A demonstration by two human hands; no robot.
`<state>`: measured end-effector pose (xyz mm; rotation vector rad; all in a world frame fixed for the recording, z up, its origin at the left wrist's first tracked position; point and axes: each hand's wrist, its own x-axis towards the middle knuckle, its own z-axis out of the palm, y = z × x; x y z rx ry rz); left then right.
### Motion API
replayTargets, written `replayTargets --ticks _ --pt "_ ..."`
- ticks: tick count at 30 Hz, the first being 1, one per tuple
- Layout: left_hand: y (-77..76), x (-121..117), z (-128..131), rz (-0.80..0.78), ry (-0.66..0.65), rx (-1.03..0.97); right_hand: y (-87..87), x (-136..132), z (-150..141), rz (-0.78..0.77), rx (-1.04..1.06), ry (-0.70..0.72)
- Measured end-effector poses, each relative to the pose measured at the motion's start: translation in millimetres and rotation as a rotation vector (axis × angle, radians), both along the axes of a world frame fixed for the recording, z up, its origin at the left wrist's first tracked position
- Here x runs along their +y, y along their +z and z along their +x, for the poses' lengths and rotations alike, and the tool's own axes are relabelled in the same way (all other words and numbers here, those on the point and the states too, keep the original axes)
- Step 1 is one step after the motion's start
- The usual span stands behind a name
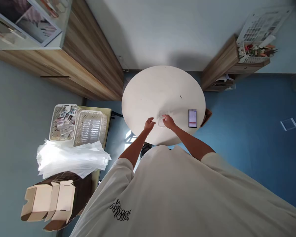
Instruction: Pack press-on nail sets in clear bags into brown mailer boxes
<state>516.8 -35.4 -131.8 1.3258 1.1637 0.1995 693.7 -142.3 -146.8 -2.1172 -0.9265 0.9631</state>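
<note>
A small clear plastic box (161, 123) lies opened out on the white round table (148, 82), its see-through lid at the far side. My right hand (169, 122) is at the box's right side, thumb and fingertips closed around its edge near the lid. To the left of the box, my left hand (149, 125) hovers with bent fingers apart and nothing visible between them. The box is so transparent that its contents, if any, cannot be made out.
A phone (192, 118) with a lit screen lies at the table's right. On a side stand at left are a white basket of small packets (64, 121), a basket of clear cases (90, 130), white sheets (71, 158) and an open cardboard box (50, 202). Wooden cabinets (96, 49) flank the table.
</note>
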Motion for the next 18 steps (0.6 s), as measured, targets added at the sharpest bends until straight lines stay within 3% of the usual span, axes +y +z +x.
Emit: replayTargets --ticks 4,10,18 --pt "14.6 18 -22 0.081 -0.002 -0.017 13.5 27 -13 0.045 -0.024 0.069" --pt "32.5 66 -70 0.218 0.093 -0.026 39.0 78 -54 0.104 -0.047 0.171" --pt "55.0 133 -162 0.32 0.241 -0.071 55.2 163 -150 0.197 -0.046 0.336"
